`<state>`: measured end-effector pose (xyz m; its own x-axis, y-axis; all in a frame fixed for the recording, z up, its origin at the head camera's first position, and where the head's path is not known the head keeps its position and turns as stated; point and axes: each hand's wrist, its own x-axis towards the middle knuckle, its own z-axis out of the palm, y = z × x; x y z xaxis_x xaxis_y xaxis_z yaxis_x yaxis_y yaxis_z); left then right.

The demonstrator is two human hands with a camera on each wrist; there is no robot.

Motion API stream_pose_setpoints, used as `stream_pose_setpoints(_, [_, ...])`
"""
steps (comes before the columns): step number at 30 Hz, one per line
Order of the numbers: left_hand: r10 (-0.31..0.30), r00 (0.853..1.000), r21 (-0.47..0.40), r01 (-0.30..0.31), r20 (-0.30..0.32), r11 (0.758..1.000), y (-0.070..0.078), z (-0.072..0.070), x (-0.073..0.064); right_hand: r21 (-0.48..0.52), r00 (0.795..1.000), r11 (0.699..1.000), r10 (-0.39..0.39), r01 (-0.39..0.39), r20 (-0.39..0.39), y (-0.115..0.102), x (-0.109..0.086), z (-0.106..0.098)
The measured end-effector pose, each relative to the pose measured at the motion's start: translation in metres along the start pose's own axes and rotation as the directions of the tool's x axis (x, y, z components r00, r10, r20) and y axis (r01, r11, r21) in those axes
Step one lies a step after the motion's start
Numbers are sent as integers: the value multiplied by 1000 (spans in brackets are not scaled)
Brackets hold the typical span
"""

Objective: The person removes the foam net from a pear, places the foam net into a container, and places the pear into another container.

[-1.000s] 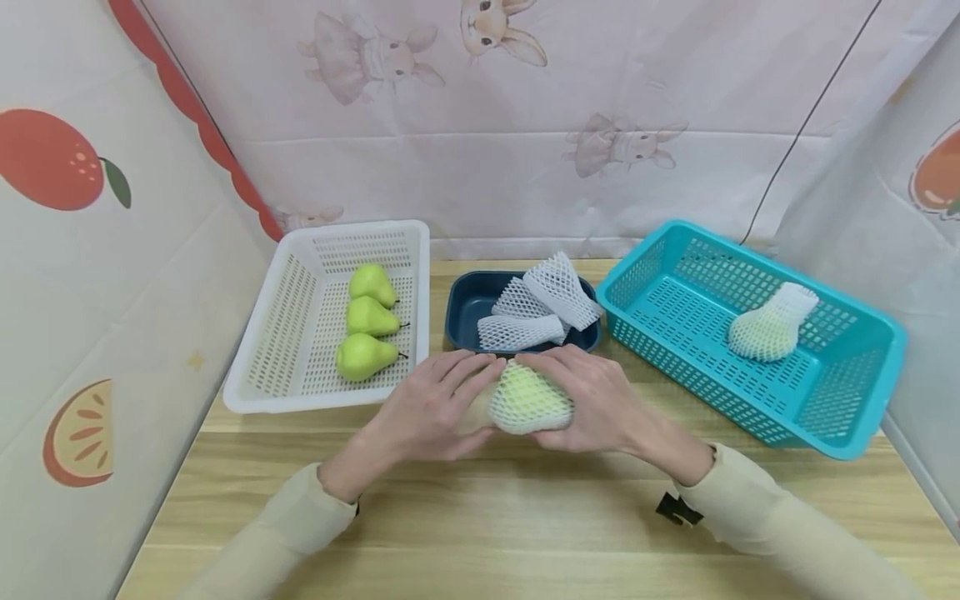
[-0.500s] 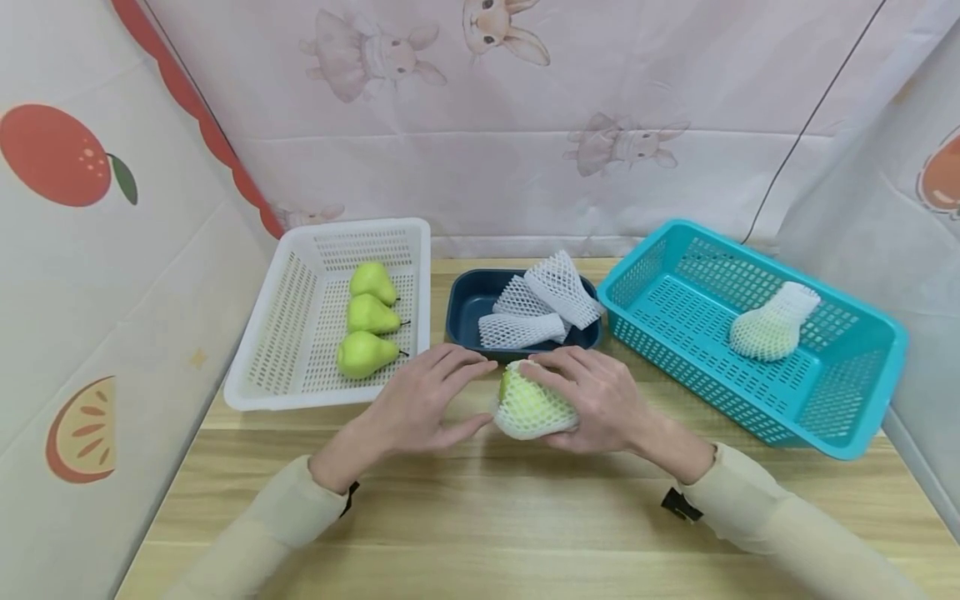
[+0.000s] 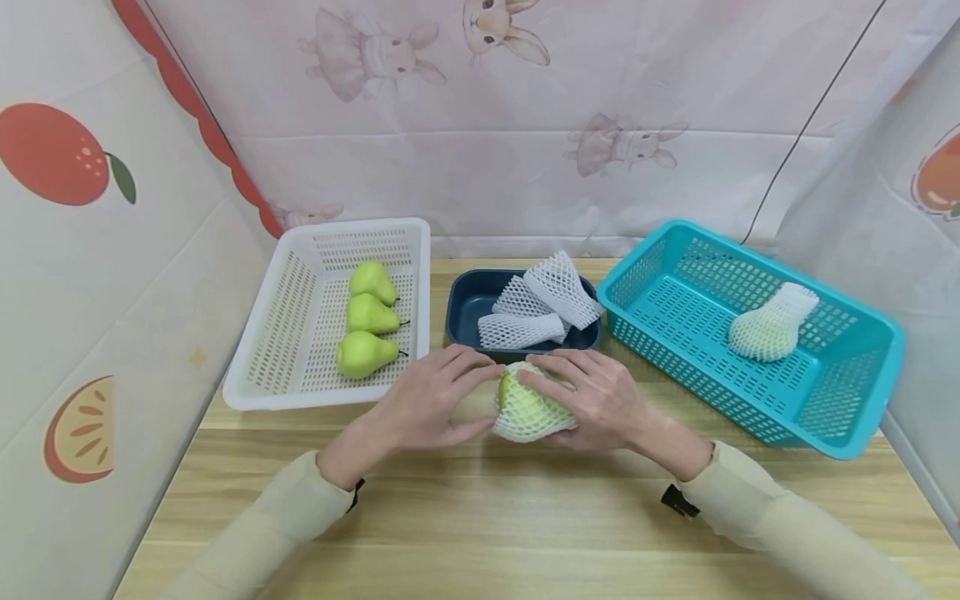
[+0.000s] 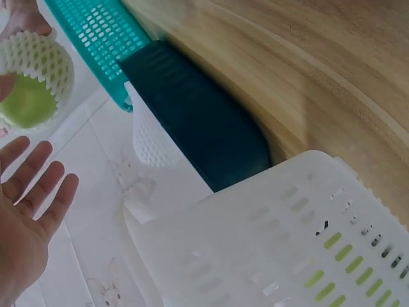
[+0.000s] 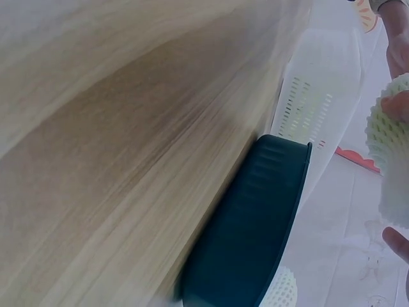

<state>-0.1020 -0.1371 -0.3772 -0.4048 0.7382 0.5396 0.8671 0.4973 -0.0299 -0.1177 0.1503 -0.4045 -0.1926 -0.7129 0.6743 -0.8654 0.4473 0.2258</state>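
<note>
1. Netted pear: centre of the frame, gripped by the right hand; left hand beside it, fingers straight.
2. Probably light, firm under soft, stretchy foam; best cupped round its broad body.

Sleeved forearms angle inward. Left hand: fingers extended, spread. Right hand: palm down, gripping.
</note>
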Motion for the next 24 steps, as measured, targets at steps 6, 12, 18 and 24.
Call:
stream_pose_setpoints(6, [17,1000,27,-18,17,999,3,2,1,-6,1000,1000,-5,5,5,-1,1,1])
stream_pose_setpoints(12, [25,999,69,-26,21,997,6,5,3,-1,1000,1000,6,-6,31,-2,3,2])
stream_pose_setpoints(18, [23,1000,107,-25,21,994,8,5,5,-5,999,1000,7,-7,37,-4,5,3])
stream_pose_setpoints(24, [19,1000,114,-20,15,993,9,6,6,-6,1000,1000,-11,11,-3,-4,5,5])
